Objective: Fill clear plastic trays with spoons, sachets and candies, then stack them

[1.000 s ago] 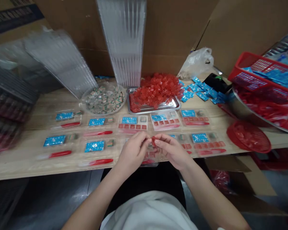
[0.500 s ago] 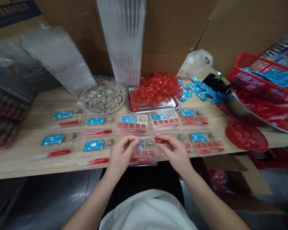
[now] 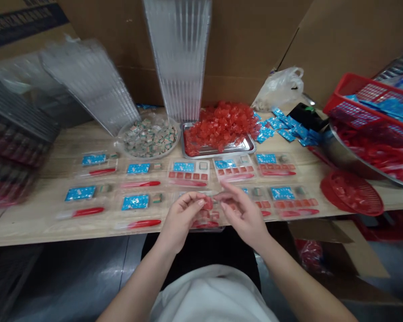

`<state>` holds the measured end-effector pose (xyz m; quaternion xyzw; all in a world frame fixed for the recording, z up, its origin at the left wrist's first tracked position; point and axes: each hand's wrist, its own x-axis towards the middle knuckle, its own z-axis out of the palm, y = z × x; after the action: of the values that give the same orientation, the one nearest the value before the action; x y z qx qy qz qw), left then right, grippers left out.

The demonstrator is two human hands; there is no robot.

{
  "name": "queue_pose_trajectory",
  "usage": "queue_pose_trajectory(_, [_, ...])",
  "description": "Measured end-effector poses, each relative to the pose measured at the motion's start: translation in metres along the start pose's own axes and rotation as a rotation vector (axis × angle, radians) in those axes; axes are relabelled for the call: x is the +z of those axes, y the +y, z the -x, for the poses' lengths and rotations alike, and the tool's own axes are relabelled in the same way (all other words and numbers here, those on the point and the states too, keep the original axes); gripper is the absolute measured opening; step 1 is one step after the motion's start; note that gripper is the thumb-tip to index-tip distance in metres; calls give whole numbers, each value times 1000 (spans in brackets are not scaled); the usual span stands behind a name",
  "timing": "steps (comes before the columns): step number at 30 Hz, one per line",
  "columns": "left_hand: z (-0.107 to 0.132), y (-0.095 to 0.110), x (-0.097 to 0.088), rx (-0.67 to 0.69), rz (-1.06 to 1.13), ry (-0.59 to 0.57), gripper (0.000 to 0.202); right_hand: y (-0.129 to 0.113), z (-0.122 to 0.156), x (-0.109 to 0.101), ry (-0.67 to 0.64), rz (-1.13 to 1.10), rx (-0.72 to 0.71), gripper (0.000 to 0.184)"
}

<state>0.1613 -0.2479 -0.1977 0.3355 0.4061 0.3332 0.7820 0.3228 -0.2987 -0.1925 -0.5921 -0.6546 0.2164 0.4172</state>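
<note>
Small glossy red piece (image 3: 208, 204), held aloft, just above clear, part-filled blister tray (image 3: 218, 227).

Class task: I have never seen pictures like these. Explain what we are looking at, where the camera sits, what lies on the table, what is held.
No machine here: a person's two bare hands, filmed by a camera worn on the head, looking forward and down. The left hand pinches a small red piece above a clear tray at the near edge of the wooden table; the right hand, fingers loose, is close beside it. On the table lie rows of similar trays, holding blue packets and red sticks. Behind them stand a metal tray heaped with red pieces and a round dish of pale wrapped pieces.
</note>
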Motion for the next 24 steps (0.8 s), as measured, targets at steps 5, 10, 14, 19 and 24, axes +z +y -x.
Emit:
queue_pose_trajectory(5, [-5,3,0,62,-174,-28,20,0,-19,-12,-208,124,-54,19])
queue_pose_trajectory(10, [-6,11,2,22,-216,-94,25,-4,-20,-8,-148,222,-117,18])
queue_pose_trajectory(14, [-8,11,4,-24,-246,-244,25,-3,-13,-2,-89,323,-143,17])
queue_pose_trajectory(19, [-7,11,5,43,-294,-272,23,0,-14,-4,65,520,-209,21])
queue_pose_trajectory(24, [-3,12,0,35,-245,-294,18,16,-20,-32,258,413,-3,13])
